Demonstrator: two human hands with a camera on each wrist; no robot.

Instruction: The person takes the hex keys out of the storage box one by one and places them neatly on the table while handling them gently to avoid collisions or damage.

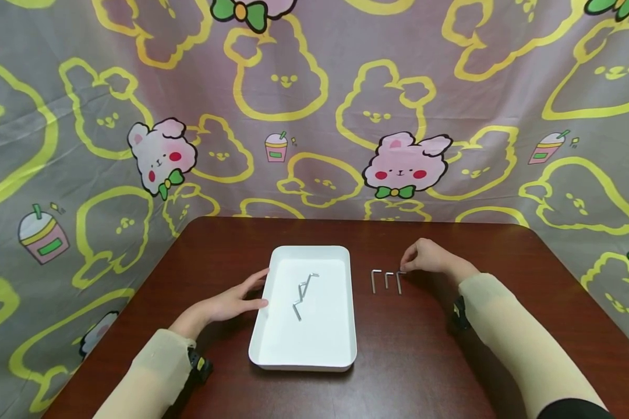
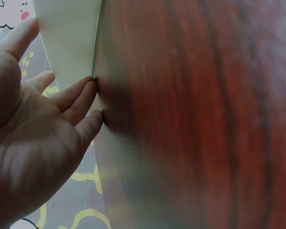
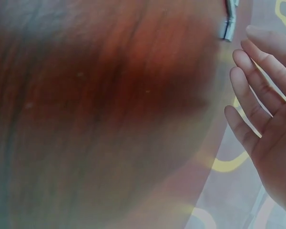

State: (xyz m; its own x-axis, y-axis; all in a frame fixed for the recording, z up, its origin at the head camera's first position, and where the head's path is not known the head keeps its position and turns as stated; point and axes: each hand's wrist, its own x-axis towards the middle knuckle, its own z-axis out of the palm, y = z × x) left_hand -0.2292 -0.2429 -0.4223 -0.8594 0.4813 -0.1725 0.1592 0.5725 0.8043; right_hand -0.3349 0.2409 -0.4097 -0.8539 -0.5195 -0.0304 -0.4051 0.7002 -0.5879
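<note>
The left hand (image 1: pixel 229 301), fingers extended, touches the nearest side of a white tray (image 1: pixel 320 343) holding three hex keys (image 1: pixel 300 292). The right hand (image 1: pixel 433 256), loosely bent and gripping nothing, is just beside three more hex keys (image 1: pixel 374 283) on the counter (image 1: pixel 409 355).

I can read no text or numbers from here; on the cloth (image 1: pixel 320 134) beyond the far edge of the desk (image 1: pixel 409 349), tiny marks (image 1: pixel 294 145) beside printed cups (image 1: pixel 276 148) are illegible.
</note>
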